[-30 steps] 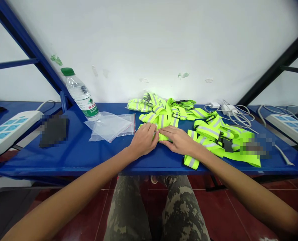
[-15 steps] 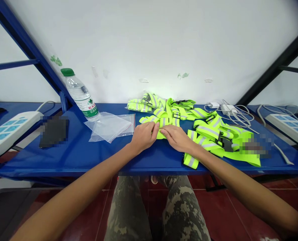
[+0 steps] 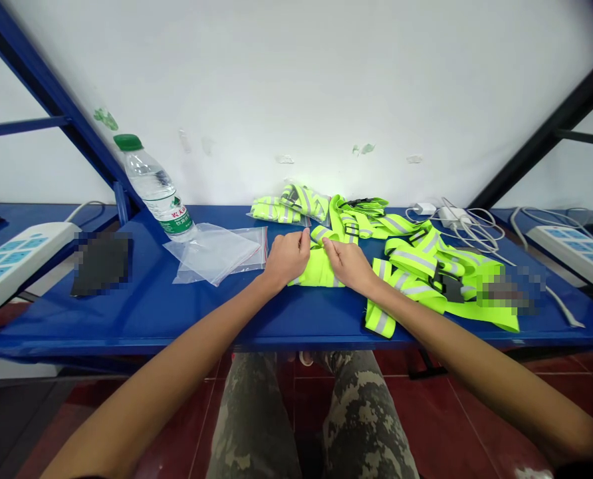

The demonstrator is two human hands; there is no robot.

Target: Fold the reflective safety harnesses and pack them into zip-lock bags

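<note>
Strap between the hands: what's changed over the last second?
Left hand and right hand have moved slightly apart, now fisted; more strap shows between them. Neither visibly let go. Bottle, clear bags and right-hand pile stayed put.

1. Straps (image 3: 319,269): neon yellow-green, striped with silvery grey.
2. Buckle (image 3: 452,287) on the right-hand pile: black.
3. Bags (image 3: 217,253): clear, slightly milky, with a thin red line along one edge.
4. Surface (image 3: 177,316): deep blue.
5. Bottle (image 3: 149,176): transparent; cap (image 3: 127,142) green; label (image 3: 173,211) white, green and red.
6. Trousers (image 3: 366,412): camouflage blotches in grey-green and beige.
7. Floor (image 3: 441,412): dark red, with paler grid lines.
8. Power strip (image 3: 24,256) at left: white, with light-blue panels.
</note>
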